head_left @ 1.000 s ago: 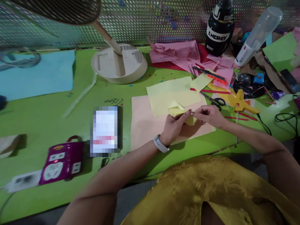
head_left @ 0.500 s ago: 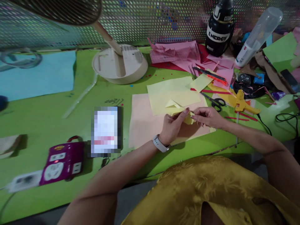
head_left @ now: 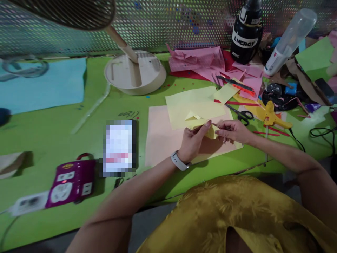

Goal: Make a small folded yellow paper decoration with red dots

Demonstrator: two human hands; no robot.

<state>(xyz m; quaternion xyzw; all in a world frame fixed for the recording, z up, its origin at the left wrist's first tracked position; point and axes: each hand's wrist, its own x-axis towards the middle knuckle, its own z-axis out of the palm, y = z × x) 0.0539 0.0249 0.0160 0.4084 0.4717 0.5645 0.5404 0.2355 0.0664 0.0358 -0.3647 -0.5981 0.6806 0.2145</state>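
A small piece of yellow paper [head_left: 212, 132], folded or curled, is held between both hands. My left hand [head_left: 194, 140], with a pale watch band at the wrist, pinches it with the thumb on top. On its other side, my right hand [head_left: 231, 132] grips the edge between thumb and fingers; some fingertips are hidden. Beneath the hands lie a pale yellow sheet [head_left: 189, 105] and a peach sheet [head_left: 160, 140]. A small folded yellow scrap [head_left: 193, 116] rests just beyond my left hand.
Black scissors [head_left: 244, 116], an orange-black cutter [head_left: 237, 85] and a yellow glue gun [head_left: 271, 116] lie to the right. Pink paper scraps [head_left: 197, 59], a black bottle [head_left: 246, 38] and a fan base [head_left: 135, 73] stand behind. A phone [head_left: 118, 147] and purple power socket box [head_left: 71, 182] sit left.
Both hands stay in nearly the same place. The yellow paper between them has shifted and tilted very slightly.
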